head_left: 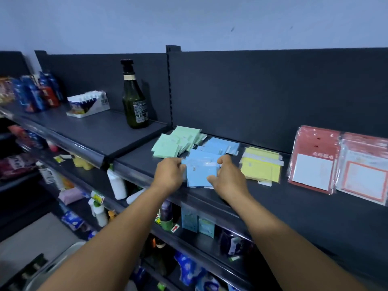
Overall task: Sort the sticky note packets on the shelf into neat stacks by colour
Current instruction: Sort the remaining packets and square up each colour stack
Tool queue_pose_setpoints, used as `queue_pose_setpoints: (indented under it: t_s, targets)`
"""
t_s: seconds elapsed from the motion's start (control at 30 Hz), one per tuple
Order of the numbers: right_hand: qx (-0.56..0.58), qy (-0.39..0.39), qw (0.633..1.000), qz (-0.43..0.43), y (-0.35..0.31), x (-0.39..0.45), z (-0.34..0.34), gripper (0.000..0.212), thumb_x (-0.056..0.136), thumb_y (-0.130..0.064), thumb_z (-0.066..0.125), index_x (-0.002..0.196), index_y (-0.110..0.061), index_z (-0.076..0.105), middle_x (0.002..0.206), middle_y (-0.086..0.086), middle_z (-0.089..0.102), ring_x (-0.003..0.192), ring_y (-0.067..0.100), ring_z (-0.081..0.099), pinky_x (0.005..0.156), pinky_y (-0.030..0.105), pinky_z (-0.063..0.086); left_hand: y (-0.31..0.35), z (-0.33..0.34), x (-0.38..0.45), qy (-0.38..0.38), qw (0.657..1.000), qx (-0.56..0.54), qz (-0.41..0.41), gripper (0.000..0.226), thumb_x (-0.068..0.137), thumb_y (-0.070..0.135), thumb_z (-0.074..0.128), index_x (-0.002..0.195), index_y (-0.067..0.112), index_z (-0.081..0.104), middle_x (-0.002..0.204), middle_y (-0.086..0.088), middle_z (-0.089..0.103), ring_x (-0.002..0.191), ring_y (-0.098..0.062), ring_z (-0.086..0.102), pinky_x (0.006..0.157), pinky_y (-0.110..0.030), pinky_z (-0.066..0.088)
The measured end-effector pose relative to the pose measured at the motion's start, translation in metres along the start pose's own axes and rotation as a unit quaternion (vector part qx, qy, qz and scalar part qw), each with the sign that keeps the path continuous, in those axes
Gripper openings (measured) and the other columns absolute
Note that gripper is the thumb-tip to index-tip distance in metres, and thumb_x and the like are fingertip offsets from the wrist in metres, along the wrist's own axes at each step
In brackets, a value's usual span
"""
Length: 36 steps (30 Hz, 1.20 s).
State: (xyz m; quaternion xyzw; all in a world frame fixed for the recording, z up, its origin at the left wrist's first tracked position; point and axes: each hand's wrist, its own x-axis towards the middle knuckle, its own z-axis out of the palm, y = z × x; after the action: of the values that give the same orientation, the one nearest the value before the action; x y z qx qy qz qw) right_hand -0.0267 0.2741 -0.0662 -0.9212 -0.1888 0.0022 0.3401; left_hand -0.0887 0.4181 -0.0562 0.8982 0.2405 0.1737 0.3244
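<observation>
On the dark shelf (273, 206) lie sticky note packets in three colour groups. Green packets (178, 142) sit loosely overlapped at the left. Blue packets (212, 148) are in the middle, with a front blue stack (200, 173) near the shelf edge. Yellow packets (261, 166) lie to the right. My left hand (170, 173) grips the left side of the front blue stack. My right hand (227, 175) holds its right side, thumb at the lower edge and fingers on top.
A dark green bottle (134, 97) stands on the adjoining shelf at the left, beside a white display box (89, 103). Red-framed packets (315, 160) and paler ones (363, 171) lean against the back panel at the right. Lower shelves hold bottles and packaged goods.
</observation>
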Motion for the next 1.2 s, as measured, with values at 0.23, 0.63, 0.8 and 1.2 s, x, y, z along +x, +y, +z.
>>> queue_pose_setpoints:
  t_s: [0.23, 0.63, 0.8, 1.2]
  targets:
    - [-0.073, 0.019, 0.995, 0.062, -0.021, 0.013, 0.01, 0.055, 0.089, -0.025, 0.064, 0.136, -0.014, 0.036, 0.133, 0.01, 0.045, 0.115, 0.03, 0.053, 0.082, 0.034, 0.042, -0.006, 0.01, 0.023, -0.12, 0.986, 0.093, 0.063, 0.03, 0.09, 0.033, 0.057, 0.073, 0.017, 0.038, 0.093, -0.009, 0.049, 0.1, -0.027, 0.046, 0.076, -0.033, 0.037]
    - [-0.103, 0.058, 0.988, 0.103, -0.033, 0.012, 0.023, 0.072, 0.09, -0.035, 0.062, 0.147, -0.01, 0.026, 0.145, 0.008, 0.037, 0.133, 0.026, 0.036, 0.101, 0.034, 0.036, -0.013, 0.013, 0.05, -0.113, 0.971, 0.137, 0.161, 0.055, 0.093, 0.034, 0.054, 0.135, 0.003, 0.037, 0.141, -0.012, 0.036, 0.129, -0.029, 0.03, 0.105, -0.033, 0.029]
    - [-0.16, 0.073, 0.981, 0.086, -0.03, -0.013, 0.016, 0.071, 0.092, -0.039, 0.057, 0.148, -0.012, 0.022, 0.152, 0.004, 0.031, 0.139, 0.024, 0.027, 0.113, 0.034, 0.025, -0.004, 0.01, 0.034, -0.116, 0.934, 0.185, 0.282, 0.071, 0.097, 0.039, 0.046, 0.15, 0.004, 0.015, 0.157, -0.01, 0.016, 0.145, -0.025, 0.011, 0.118, -0.033, 0.013]
    - [-0.213, 0.117, 0.951, 0.192, 0.021, -0.096, -0.045, 0.077, 0.095, -0.044, 0.049, 0.152, -0.013, 0.01, 0.16, 0.004, 0.014, 0.148, 0.02, 0.008, 0.118, 0.035, 0.009, 0.06, 0.042, -0.035, -0.189, 0.867, 0.171, 0.429, 0.066, 0.099, 0.038, 0.042, 0.151, 0.01, 0.015, 0.158, -0.005, 0.017, 0.146, -0.021, 0.013, 0.118, -0.034, 0.013]
